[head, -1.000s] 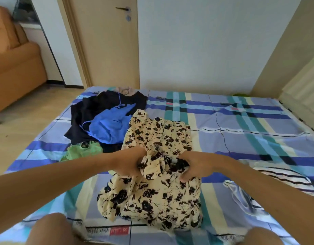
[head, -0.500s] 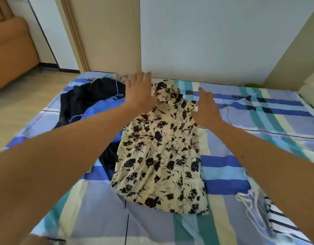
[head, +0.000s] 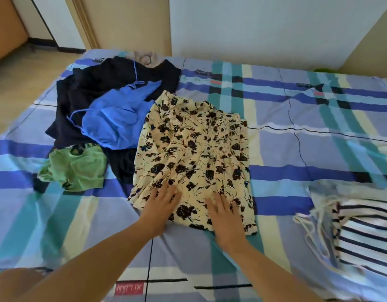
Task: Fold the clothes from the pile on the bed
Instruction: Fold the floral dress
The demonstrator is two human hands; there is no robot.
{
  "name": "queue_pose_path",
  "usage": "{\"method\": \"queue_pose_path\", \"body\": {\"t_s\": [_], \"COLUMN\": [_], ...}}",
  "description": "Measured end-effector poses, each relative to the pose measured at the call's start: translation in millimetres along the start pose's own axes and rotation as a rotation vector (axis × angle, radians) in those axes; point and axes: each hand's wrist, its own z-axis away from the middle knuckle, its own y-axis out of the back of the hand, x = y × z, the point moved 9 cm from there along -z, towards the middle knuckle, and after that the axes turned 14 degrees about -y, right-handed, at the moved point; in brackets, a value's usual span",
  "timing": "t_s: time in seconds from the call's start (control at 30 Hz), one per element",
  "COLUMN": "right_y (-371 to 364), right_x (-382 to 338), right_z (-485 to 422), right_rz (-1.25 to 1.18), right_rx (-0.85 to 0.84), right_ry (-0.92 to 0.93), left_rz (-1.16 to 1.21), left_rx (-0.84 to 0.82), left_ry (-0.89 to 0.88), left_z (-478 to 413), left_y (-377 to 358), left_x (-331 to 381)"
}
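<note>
- The white-and-navy striped garment (head: 362, 232) is blurred and runs off the right edge.
- The dark navy garment (head: 96, 83) is half buried under a bright blue strappy top (head: 114, 120) and a crumpled green top (head: 77, 166).
- The thin cream dress with black flowers (head: 192, 149) lies wrinkled mid-bed on the checked blue-and-teal sheet (head: 319, 127).
- The left hand (head: 160, 203) and right hand (head: 225, 221) press flat on its near hem, fingers straight.

free: bedsheet (head: 308, 149) right of floral garment (head: 192, 153) | blocked: clothes pile (head: 105, 110) left, striped garment (head: 362, 232) far right
</note>
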Motion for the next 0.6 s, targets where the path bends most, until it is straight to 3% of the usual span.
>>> {"method": "queue_pose_path", "body": {"t_s": [0.6], "right_y": [6], "right_x": [-3], "right_z": [-22], "right_rz": [-0.141], "right_rx": [-0.055], "right_ry": [-0.057], "left_rz": [0.057], "left_rx": [-0.041], "left_ry": [-0.035], "left_z": [-16], "left_y": [30], "left_x": [-15]}}
